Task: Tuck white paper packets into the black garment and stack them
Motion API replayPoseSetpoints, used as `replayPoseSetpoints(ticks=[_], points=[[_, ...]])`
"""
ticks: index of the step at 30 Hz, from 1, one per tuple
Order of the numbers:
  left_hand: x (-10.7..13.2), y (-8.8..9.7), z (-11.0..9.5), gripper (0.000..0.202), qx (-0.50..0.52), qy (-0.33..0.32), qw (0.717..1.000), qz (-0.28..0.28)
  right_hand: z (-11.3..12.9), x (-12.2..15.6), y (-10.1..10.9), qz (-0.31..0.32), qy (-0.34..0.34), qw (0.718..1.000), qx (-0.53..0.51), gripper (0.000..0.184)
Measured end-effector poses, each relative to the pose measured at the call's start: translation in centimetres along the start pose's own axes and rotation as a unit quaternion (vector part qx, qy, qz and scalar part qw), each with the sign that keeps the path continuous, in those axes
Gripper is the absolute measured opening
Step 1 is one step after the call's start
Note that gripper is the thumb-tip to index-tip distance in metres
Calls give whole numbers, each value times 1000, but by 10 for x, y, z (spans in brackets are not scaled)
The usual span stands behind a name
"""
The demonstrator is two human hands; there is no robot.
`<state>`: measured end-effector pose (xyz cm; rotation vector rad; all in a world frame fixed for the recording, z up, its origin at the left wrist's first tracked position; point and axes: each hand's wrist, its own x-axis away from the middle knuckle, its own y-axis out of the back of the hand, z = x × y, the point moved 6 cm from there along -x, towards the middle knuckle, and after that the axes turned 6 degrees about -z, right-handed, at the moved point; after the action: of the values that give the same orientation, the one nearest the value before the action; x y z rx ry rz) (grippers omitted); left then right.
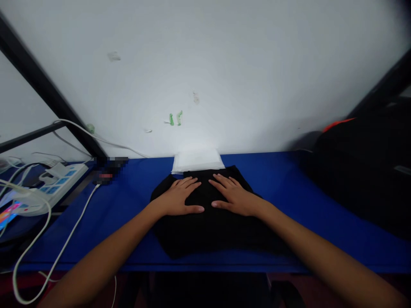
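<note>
A piece of black cloth [205, 233], perhaps a folded garment, lies on the blue tabletop [282, 179] in front of me. My left hand [180, 196] rests flat on its left part, fingers spread and pointing away from me. On the right part lies my right hand [236, 196], also flat with its fingers apart. The two thumbs point toward each other with a narrow gap between them. Neither hand grips anything. Just beyond the cloth, a flat white stack [198, 160], maybe paper or packets, sits against the wall.
At the left, a white power strip [69, 182] carries plugs and cables beside a lit screen [9, 214]. A dark device [111, 170] with a white cable [77, 226] lies near it. A large black bag-like object [362, 171] stands at the right. The wall [257, 85] rises behind.
</note>
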<state>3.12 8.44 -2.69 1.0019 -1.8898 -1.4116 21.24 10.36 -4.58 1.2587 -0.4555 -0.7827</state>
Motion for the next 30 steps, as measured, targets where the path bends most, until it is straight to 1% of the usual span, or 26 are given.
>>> replayPoseSetpoints(ticks=[5, 7, 10, 12, 15, 17, 18, 21, 24, 27, 28, 30], points=[[-2, -3, 5, 89, 1, -1, 1000, -10, 1, 1, 5, -4, 7, 1000, -22, 91], [-1, -2, 4, 88, -5, -1, 1000, -27, 1, 3, 8, 2, 3, 1000, -29, 93], [5, 8, -6, 80, -15, -21, 997, -68, 1, 5, 10, 15, -7, 999, -37, 96], [13, 18, -21, 70, -3, -58, 995, -78, 2, 8, 12, 20, -4, 999, -43, 96], [28, 32, -47, 53, 51, -136, 989, -42, 10, 14, 17, 29, 27, 998, -56, 100], [37, 37, -58, 46, 66, -161, 985, -4, 21, 20, 21, 38, 64, 995, -70, 104], [40, 38, -60, 44, 62, -160, 985, 17, 28, 23, 23, 43, 84, 992, -78, 105], [44, 33, -60, 38, 34, -133, 988, 77, 46, 31, 28, 58, 136, 983, -105, 100], [44, 28, -56, 24, 34, -120, 986, 111, 57, 35, 30, 65, 159, 978, -119, 84], [44, 27, -51, 11, 55, -129, 983, 117, 62, 36, 32, 68, 167, 977, -114, 67], [44, 28, -51, 9, 65, -135, 982, 114, 62, 37, 33, 70, 167, 977, -111, 64], [44, 32, -50, 8, 84, -146, 981, 98, 62, 39, 36, 75, 164, 978, -106, 64]])
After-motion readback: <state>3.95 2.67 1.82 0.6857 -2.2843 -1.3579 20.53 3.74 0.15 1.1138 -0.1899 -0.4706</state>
